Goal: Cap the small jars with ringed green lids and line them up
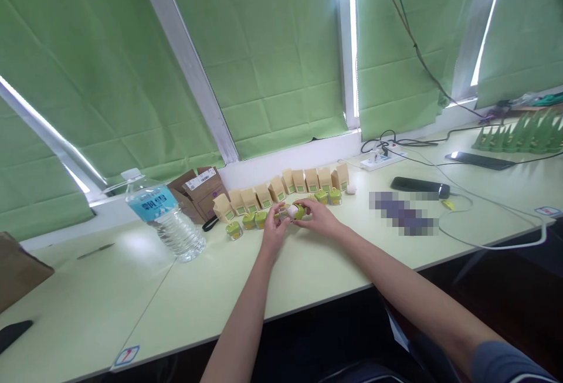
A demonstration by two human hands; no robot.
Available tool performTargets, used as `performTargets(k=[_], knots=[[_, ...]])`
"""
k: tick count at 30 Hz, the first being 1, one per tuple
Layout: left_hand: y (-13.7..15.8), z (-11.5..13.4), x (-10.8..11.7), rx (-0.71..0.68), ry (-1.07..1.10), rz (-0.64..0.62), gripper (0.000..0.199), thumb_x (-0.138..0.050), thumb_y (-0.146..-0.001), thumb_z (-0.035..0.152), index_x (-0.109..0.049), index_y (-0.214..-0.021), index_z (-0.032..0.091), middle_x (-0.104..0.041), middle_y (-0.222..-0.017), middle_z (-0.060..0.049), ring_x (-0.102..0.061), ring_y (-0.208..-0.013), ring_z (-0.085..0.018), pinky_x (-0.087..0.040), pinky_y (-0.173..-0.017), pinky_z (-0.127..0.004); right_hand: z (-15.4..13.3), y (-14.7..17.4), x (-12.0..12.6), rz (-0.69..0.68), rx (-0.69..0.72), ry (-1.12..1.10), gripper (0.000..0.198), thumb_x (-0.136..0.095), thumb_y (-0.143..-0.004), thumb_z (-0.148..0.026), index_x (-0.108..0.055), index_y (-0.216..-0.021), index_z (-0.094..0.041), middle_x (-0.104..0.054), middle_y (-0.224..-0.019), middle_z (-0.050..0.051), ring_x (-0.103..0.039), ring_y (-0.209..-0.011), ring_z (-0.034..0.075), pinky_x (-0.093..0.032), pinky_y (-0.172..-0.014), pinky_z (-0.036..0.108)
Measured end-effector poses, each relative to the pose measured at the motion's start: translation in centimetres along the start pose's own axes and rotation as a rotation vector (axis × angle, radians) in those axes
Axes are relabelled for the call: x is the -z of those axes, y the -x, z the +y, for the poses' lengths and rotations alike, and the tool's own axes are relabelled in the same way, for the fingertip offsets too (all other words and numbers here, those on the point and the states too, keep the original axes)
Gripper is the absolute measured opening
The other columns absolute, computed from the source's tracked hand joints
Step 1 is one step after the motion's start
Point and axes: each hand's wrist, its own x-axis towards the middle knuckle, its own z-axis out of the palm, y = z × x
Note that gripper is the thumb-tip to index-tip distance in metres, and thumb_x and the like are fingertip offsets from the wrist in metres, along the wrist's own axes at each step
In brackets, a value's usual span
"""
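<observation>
My right hand (320,219) pinches a small green container (299,212) just above the table. A pale pinkish-white round piece (292,211) shows at its near-left side, between my hands. My left hand (275,227) has its fingers closed around something small and partly clear, too hidden to name. On the table left of my hands stand several like green containers (234,230), and more green containers (335,196) are to the right. Close behind them runs a row of small kraft paper bags (264,195) with green labels. Another pinkish-white piece (350,189) lies at the row's right end.
A large water bottle (169,216) leans in view at left, before an open cardboard box (204,192). To the right are a black phone (420,187), a blurred patch (402,213), a white cable (497,247) and a power strip (382,157). Green spiky pieces (523,134) stand far right.
</observation>
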Motion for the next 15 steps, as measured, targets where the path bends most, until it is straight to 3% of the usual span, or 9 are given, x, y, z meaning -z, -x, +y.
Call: performTargets(k=[6, 15], knots=[[0.11, 0.35, 0.17, -0.007, 0.051, -0.078, 0.048, -0.068, -0.072, 0.028, -0.055, -0.118, 0.023, -0.061, -0.118, -0.008, -0.064, -0.098, -0.02, -0.05, -0.088, -0.034, 0.34, -0.07, -0.13, 0.008, -0.014, -0.059, 0.054, -0.082, -0.069, -0.039, -0.062, -0.117, -0.023, -0.065, -0.109, 0.006, -0.061, -0.094, 0.02, -0.05, -0.081, 0.034], [0.05, -0.02, 0.4, -0.004, 0.127, -0.132, 0.046, -0.071, -0.071, 0.026, -0.058, -0.115, 0.022, -0.065, -0.104, -0.005, -0.061, -0.091, -0.019, -0.048, -0.084, -0.032, 0.3, -0.12, -0.26, -0.011, -0.024, -0.243, 0.059, -0.088, -0.059, -0.037, -0.061, -0.11, -0.021, -0.064, -0.107, 0.006, -0.064, -0.085, 0.018, -0.053, -0.08, 0.035]])
